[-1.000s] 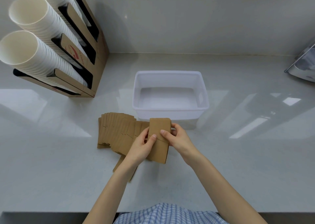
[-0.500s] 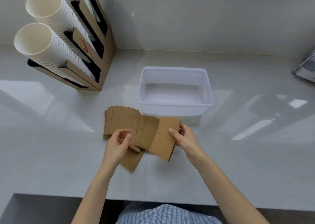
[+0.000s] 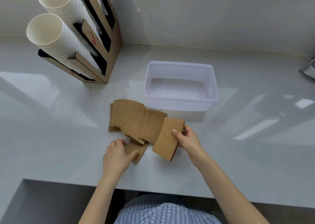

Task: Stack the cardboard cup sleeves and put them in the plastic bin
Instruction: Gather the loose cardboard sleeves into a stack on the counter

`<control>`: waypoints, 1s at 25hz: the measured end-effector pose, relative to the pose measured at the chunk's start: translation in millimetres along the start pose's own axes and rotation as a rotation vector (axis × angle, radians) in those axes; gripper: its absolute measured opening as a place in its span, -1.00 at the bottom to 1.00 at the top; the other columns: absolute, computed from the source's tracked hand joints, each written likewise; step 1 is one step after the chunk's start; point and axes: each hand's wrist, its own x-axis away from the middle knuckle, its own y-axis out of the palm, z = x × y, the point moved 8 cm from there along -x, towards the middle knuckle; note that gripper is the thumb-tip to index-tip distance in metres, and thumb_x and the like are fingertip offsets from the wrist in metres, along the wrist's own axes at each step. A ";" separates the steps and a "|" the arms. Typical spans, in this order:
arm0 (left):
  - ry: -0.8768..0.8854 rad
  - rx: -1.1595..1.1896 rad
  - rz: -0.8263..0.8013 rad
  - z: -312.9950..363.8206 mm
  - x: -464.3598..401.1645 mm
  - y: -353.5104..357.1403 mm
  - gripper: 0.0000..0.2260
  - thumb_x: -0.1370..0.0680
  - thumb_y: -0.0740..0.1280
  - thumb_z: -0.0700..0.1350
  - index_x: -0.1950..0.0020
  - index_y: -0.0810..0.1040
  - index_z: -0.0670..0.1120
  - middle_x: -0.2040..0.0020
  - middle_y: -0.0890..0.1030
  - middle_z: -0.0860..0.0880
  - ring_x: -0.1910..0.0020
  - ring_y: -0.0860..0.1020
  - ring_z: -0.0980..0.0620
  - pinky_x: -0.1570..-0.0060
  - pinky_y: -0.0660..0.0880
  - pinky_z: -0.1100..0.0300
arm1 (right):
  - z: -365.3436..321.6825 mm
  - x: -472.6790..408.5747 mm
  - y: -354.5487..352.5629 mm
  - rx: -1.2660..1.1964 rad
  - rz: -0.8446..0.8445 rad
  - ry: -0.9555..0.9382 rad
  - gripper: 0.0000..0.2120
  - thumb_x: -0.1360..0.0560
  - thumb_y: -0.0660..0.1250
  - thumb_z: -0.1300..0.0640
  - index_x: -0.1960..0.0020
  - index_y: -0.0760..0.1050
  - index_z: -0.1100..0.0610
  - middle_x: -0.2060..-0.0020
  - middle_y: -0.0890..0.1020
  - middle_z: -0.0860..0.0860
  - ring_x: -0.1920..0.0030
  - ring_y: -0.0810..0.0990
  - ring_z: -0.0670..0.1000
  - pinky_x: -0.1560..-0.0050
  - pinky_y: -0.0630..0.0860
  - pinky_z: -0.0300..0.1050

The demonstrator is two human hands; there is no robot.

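Several flat brown cardboard cup sleeves (image 3: 131, 119) lie fanned out on the white counter, just left of and in front of the plastic bin (image 3: 180, 101). The bin is translucent white and holds nothing. My right hand (image 3: 187, 140) grips a small stack of sleeves (image 3: 167, 138) by its right edge, tilted, in front of the bin. My left hand (image 3: 117, 153) pinches a single loose sleeve (image 3: 138, 149) lying at the near end of the fan.
A cardboard dispenser (image 3: 95, 41) with stacks of white paper cups (image 3: 56, 36) stands at the back left. A metal object (image 3: 308, 68) pokes in at the right edge. The counter's front edge (image 3: 119, 186) runs close to my body.
My left hand let go of the held stack and moved down-left onto a loose sleeve. My right hand kept the stack, shifting slightly right. The camera view tilted.
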 end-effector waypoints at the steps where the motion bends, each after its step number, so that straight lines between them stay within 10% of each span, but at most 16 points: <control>1: 0.007 -0.026 0.004 1.3 0.3 0.4 -0.54 -0.41 0.37 0.09 -0.18 0.39 -0.15 -0.16 0.47 -0.13 -0.16 0.43 -0.11 -0.06 0.46 0.00 | 1.3 0.8 -0.1 -0.001 0.003 0.003 -0.79 -0.50 0.27 0.14 -0.12 0.36 0.08 -0.03 0.53 0.06 -0.02 0.53 0.04 -0.18 0.51 0.04; 25: -0.104 0.257 0.152 -15.4 -23.5 -36.8 -0.31 -0.38 0.34 0.21 -0.28 0.29 -0.25 -0.25 0.42 -0.22 -0.27 0.36 -0.19 -0.22 0.35 -0.09 | -1.8 -32.4 23.4 0.086 0.118 0.078 -0.57 -0.47 0.32 0.09 -0.27 0.37 0.24 -0.18 0.56 0.16 -0.16 0.54 0.14 -0.22 0.48 0.05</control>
